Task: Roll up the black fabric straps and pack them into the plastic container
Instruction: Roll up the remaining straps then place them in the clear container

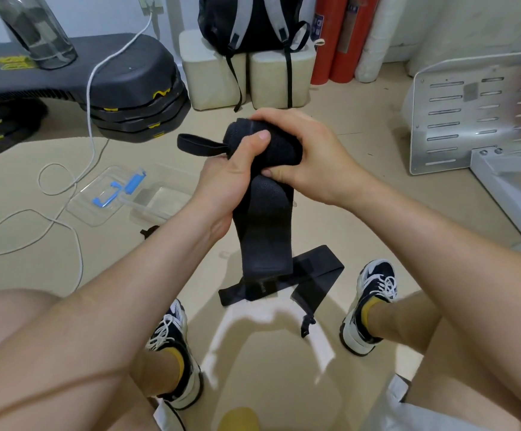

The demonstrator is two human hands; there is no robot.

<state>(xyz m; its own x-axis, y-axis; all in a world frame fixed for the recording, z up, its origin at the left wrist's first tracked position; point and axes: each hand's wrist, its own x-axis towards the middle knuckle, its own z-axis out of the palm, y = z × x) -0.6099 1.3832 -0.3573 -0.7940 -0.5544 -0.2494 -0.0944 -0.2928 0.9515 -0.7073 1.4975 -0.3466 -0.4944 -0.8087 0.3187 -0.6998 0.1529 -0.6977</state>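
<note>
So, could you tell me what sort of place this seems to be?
Likely a gym or fitness storeroom, though I can't be sure: stacked steps lie by the wall, a backpack sits on pale blocks, and a half-rolled black strap is in hand.

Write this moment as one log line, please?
step: rolling strap | left hand: grips roll | right hand: grips roll | container: open on floor
</note>
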